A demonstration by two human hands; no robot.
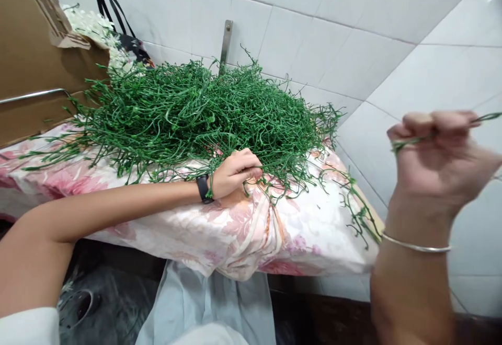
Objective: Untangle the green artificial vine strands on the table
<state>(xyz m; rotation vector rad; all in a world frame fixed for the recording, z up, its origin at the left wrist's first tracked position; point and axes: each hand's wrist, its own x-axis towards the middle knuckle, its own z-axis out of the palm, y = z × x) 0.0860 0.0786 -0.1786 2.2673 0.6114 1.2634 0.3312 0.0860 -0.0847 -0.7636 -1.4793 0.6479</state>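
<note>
Both hands are closed on greenery. The left hand, a black wristband on its wrist, reaches out to the near edge of the heap of green stems with fingers curled and thumb pressed in, pinching a few strands where they trail onto the floral cloth. The right hand is raised close to the camera on the right, well apart from the heap. It is blurred but clearly balled into a fist around a single green stem, whose ends stick out on either side of the knuckles. A silver bangle circles that wrist.

The heap is a wide, tangled mound of thin curling stems that takes up most of the cloth-covered surface, with loose strands hanging over the right-hand corner. Behind it on the left stands a cardboard box and, beside that, white flowers and a black-handled bag against the tiled wall.
</note>
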